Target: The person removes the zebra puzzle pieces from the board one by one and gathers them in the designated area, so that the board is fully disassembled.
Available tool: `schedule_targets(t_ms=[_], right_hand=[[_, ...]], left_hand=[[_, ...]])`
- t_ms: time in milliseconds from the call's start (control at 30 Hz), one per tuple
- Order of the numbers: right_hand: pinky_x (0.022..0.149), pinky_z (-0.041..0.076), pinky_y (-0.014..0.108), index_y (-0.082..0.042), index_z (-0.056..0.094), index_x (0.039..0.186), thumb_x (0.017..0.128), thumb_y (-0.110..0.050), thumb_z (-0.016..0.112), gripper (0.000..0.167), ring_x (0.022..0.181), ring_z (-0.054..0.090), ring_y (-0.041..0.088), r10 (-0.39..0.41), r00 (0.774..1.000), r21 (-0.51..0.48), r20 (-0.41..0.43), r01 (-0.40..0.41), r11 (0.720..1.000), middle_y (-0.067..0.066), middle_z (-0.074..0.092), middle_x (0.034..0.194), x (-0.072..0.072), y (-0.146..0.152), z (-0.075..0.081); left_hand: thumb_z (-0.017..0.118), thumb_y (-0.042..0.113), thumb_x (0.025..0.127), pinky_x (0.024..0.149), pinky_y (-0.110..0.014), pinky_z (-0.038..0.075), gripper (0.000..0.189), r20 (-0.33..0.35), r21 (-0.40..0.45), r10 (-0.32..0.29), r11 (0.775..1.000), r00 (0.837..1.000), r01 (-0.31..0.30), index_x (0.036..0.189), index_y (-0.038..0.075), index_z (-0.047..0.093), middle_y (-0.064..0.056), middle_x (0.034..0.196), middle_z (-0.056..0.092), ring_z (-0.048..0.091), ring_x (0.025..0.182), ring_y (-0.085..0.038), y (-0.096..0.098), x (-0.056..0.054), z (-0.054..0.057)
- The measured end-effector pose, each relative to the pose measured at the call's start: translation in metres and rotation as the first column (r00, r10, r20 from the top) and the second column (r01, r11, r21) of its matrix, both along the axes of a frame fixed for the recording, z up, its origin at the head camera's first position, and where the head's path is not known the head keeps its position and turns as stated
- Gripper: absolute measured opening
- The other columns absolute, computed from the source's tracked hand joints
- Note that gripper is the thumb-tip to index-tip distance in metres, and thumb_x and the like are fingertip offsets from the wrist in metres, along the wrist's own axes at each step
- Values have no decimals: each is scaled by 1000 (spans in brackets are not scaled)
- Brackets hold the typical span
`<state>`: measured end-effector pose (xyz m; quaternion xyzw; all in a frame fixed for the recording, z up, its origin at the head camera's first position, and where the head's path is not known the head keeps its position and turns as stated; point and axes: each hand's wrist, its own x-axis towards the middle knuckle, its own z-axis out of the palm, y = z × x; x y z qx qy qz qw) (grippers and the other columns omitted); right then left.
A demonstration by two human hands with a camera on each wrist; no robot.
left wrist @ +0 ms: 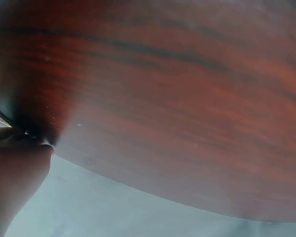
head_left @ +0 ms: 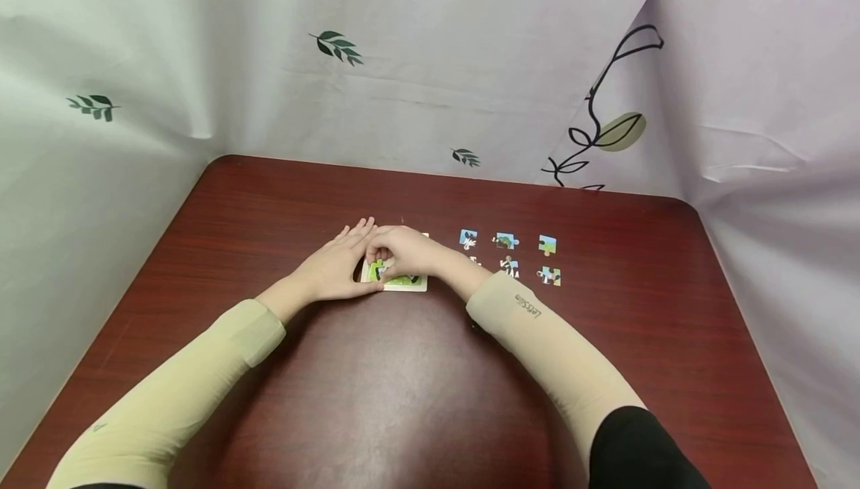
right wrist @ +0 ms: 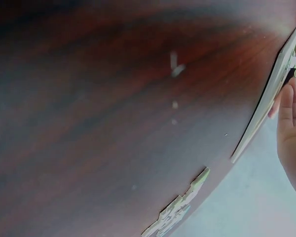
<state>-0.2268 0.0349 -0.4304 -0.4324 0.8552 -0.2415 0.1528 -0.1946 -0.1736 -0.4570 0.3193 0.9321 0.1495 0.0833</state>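
Note:
A pale-framed jigsaw board (head_left: pixel 422 287) with green artwork lies on the table, partly covered by both hands. My left hand (head_left: pixel 334 263) rests along its left side, fingers stretched toward the back and thumb at the front edge. Over the board, my right hand (head_left: pixel 406 248) has its fingers curled and pinches a green puzzle piece (head_left: pixel 378 266) near the left side. In the right wrist view, the right hand (right wrist: pixel 292 128) appears beside the tilted-looking board rim (right wrist: pixel 266 109). The left wrist view catches only part of the left hand (left wrist: pixel 19 170) at the board's edge.
Right of the board lie several loose puzzle pieces in two rows, among them a back-right piece (head_left: pixel 547 244) and a front-right piece (head_left: pixel 550 275). The right forearm partly covers the front row. Behind the reddish-brown table (head_left: pixel 302 190) hangs a white curtain (head_left: pixel 416 63) with leaf prints.

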Motion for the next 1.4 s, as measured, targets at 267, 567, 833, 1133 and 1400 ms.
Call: schedule_targets(t_ms=[267, 567, 833, 1133, 1400], right_hand=[[88, 54, 17, -8, 75, 103, 86, -3, 85, 20, 98, 68, 14, -48, 999, -38, 24, 48, 998, 4, 71, 112, -2, 4, -1], [83, 55, 16, -9, 75, 99, 87, -4, 84, 15, 93, 71, 13, -66, 996, -78, 53, 70, 994, 4, 74, 104, -1, 9, 2], [83, 56, 15, -7, 74, 103, 86, 0, 83, 21, 93, 69, 14, -66, 997, -47, 48, 68, 997, 6, 72, 107, 3, 9, 3], [83, 53, 21, -10, 70, 92, 83, 2, 81, 19, 91, 65, 14, -32, 997, -35, -75, 30, 999, 3, 68, 99, 7, 10, 1], [79, 51, 20, -12, 75, 86, 86, 0, 76, 12, 86, 64, 12, -15, 990, -35, -139, 10, 999, 2, 71, 95, 7, 14, -2]], left_hand=[[74, 56, 93, 136, -57, 17, 108, -3, -3, -4, 1000, 1000, 4, 166, -4, 24, -26, 176, 16, 17, 165, -40, 0, 0, 0], [73, 58, 92, 136, -55, 17, 110, -22, -22, -8, 1000, 1000, 7, 165, -8, 24, -24, 176, 18, 17, 166, -39, -1, -2, -1], [73, 58, 93, 136, -55, 17, 109, -18, -24, -10, 1000, 1000, 9, 165, -8, 24, -25, 176, 17, 16, 166, -39, -1, -2, -1], [72, 58, 93, 136, -55, 18, 109, -18, -23, -10, 1000, 1000, 9, 165, -9, 25, -25, 176, 17, 17, 166, -39, -1, -2, -3], [72, 59, 92, 136, -54, 18, 111, -11, -17, -1, 1000, 1000, 1, 165, -8, 24, -25, 176, 17, 18, 166, -39, -1, -2, -4]])
